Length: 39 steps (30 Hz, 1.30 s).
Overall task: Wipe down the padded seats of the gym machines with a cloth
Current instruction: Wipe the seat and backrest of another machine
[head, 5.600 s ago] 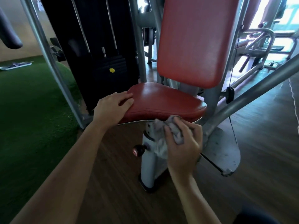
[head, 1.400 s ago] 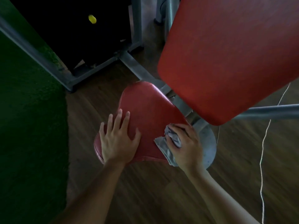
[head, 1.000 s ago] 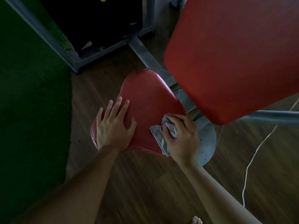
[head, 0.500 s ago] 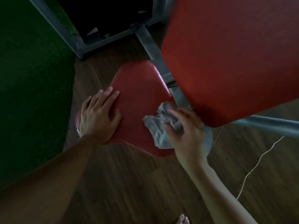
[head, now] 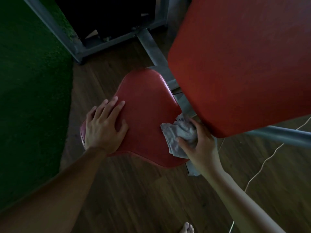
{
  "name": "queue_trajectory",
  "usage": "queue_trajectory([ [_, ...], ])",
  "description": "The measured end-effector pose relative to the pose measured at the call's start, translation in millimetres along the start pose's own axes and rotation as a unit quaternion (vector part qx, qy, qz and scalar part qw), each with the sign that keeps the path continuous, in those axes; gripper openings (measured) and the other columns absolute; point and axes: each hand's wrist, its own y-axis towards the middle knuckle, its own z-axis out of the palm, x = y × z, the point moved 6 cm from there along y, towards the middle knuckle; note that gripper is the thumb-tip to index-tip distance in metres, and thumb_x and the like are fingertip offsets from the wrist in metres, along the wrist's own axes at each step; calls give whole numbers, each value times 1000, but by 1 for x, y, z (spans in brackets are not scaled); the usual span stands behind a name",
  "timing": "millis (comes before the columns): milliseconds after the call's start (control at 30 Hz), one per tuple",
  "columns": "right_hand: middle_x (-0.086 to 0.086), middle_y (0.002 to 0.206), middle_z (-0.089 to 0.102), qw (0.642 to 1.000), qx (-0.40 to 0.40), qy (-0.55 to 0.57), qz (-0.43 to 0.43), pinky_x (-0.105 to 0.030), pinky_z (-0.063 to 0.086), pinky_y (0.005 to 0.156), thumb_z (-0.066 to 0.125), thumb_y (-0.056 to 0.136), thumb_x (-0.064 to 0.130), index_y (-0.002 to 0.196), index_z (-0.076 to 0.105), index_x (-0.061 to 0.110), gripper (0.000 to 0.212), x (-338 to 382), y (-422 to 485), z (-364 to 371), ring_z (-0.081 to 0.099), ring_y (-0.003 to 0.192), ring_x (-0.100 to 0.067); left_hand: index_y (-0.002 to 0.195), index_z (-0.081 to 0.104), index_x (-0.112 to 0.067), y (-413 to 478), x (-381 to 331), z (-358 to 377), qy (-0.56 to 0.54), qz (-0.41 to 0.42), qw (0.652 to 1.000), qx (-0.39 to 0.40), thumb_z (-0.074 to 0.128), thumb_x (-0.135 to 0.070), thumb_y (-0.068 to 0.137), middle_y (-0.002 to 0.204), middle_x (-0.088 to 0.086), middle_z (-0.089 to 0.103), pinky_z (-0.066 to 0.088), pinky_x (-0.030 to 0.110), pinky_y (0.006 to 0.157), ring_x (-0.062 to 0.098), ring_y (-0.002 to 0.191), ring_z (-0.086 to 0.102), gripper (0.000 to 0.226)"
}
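I look straight down on a red padded seat [head: 148, 115] of a gym machine. My left hand [head: 104, 126] lies flat on the seat's left edge, fingers straight and spread. My right hand [head: 198, 143] grips a crumpled grey cloth [head: 180, 132] and presses it on the seat's right side, close under the red padded backrest [head: 240, 61]. The backrest hides the seat's far right corner and part of my right fingers.
Grey steel frame beams [head: 151, 44] run behind the seat toward a black weight stack housing [head: 107, 15]. Green turf [head: 32, 81] covers the floor at left; dark wood floor [head: 134, 195] lies below. A thin white cord [head: 262, 162] trails at right. A bare foot [head: 186, 228] shows at the bottom.
My right hand has slid the cloth rightward across the seat, up against the backrest's lower edge. My left hand stays flat on the seat's left side. My view has drifted.
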Motion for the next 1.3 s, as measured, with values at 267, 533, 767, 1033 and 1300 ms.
queue_trajectory([
  [267,9,136,62,999,-2,44,-14,-35,49,107,75,90,26,142,53,13,58,2,-1,2,57,127,-3,147,48,-25,0,-2,-1,5,0,1000,5,42,-45,93,157,-2,43,27,49,118,25,145,38,59],
  [533,17,141,55,990,80,92,74,-34,45,112,72,88,10,147,47,25,66,-11,-12,0,51,131,4,147,49,-24,1,-1,-3,2,-1,1000,5,45,-43,93,157,-1,43,25,47,119,25,145,38,58],
  [767,30,135,49,992,56,104,39,-5,36,102,65,97,25,137,49,32,44,12,10,13,45,128,15,147,49,-26,0,0,-2,1,-4,1000,3,45,-44,92,157,-3,43,26,48,118,24,145,38,57],
  [1033,21,131,60,985,155,30,63,-13,51,89,63,90,1,158,28,27,80,-8,-12,-4,62,110,4,146,49,-26,0,0,-3,1,-3,1000,1,45,-44,92,157,-3,43,26,48,119,24,145,38,58],
  [1300,3,148,51,1000,-8,14,10,-12,33,113,49,100,48,149,44,10,61,-4,28,23,42,136,5,146,49,-26,0,-1,-1,9,-2,1000,1,45,-44,92,157,-3,43,27,48,118,25,145,38,57],
])
